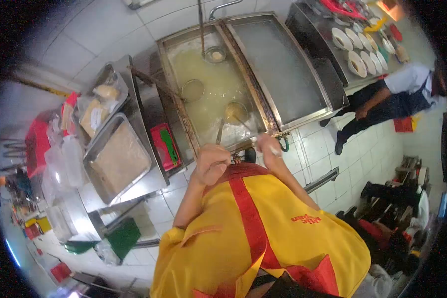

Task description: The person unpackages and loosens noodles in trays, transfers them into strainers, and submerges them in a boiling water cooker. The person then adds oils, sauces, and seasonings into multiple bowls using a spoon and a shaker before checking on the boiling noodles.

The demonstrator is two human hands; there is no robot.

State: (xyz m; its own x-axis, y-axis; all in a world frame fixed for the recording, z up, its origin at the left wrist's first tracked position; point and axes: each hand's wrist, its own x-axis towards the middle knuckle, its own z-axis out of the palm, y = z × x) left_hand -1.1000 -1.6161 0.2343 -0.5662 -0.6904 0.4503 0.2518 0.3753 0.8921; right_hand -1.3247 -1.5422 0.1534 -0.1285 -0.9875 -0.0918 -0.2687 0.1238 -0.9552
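My left hand (213,163) is closed at the near edge of a vat of cloudy yellowish liquid (203,124). It grips a thin stick (220,133) whose far end reaches into the liquid. My right hand (270,148) is closed around the handle of a round strainer (235,111). Something yellowish, perhaps noodles, sits in that strainer at the liquid's surface. Another round strainer (192,90) rests in the vat on the left, its long handle over the rim. Farther back, a smaller strainer (215,54) holds something pale.
A second vat of greyish liquid (278,64) adjoins on the right. Left, a metal tray (118,158) with a pale, flour-like layer stands on a counter beside a red bin (163,147). White bowls (356,63) stand on the right counter, near another person (382,102).
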